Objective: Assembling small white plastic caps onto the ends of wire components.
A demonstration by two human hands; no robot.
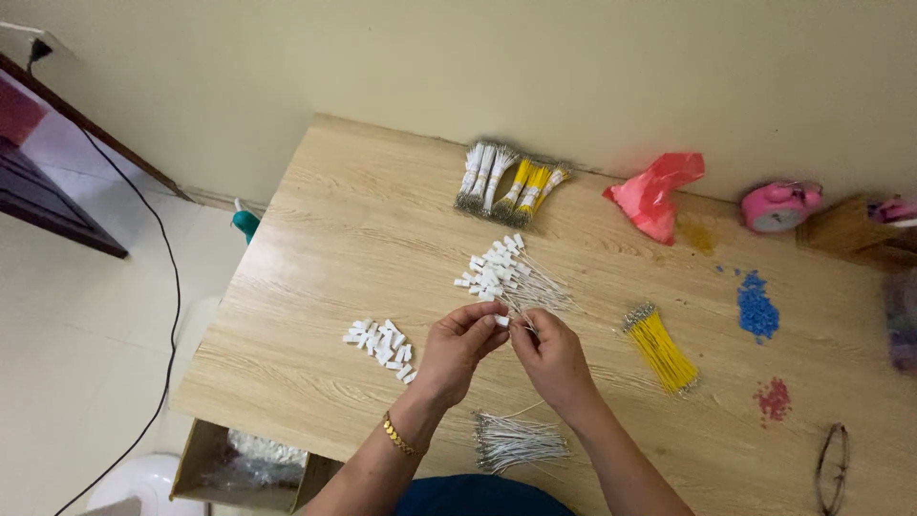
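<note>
Both hands meet above the middle of the wooden tabletop (315, 287). The left hand (457, 349), with a gold bracelet (399, 438) on its wrist, closes its fingertip grip on a small white connector (501, 321). The right hand (552, 358) pinches a thin white wire (523, 320) at that same connector; both grips are closed tight, and the two hands touch at the fingertips.

Just beyond the hands lies a pile of finished white connectors with wires attached (506, 272). To the left of the left hand lies a loose pile of bare white connectors (382, 342). Near the front edge, between the forearms, lies a bundle of white wires (516, 441). To the right of the right hand lies a bundle of yellow wires (661, 349).

At the far edge lie bound bundles of white and yellow wires (506, 182), a red plastic bag (654, 196) and a pink alarm clock (776, 205). Blue beads (757, 308) and red beads (774, 399) lie at the right, with eyeglasses (833, 468) near the corner. A cardboard box (244, 463) stands below the left edge of the tabletop.
</note>
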